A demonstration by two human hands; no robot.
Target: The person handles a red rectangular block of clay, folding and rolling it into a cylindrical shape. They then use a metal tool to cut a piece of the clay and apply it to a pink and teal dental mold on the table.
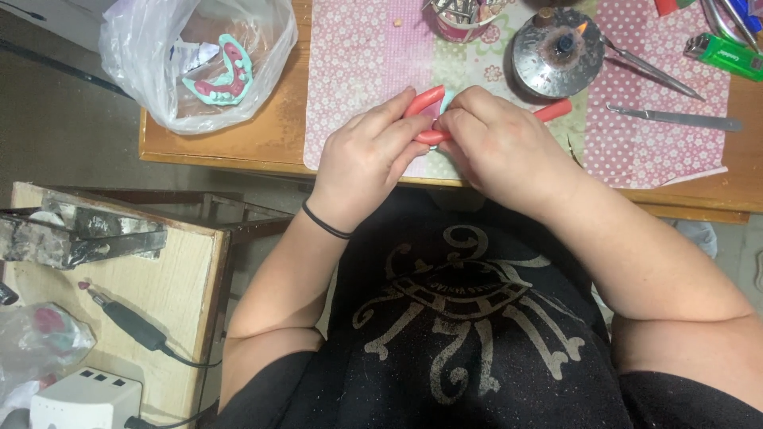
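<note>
Wooden table (262, 131) carried a pink patterned mat (362, 56) at its near edge. Head view: left hand (369, 159) and right hand (497, 147) met over the mat, both closed on a red wax piece (424, 102), fingers curled round it. A pale blue-green part showed between the thumbs, mostly hidden. A black band (324, 222) circled the left wrist. Behind the right hand stood a lit metal burner (556, 52), with a steel tool (675, 117) and a green lighter (723, 54) to its right. At the table's left corner lay a plastic bag (199, 56) holding a pink-and-green cast (222, 75). A side bench (119, 270) held a black handpiece (127, 322).
</note>
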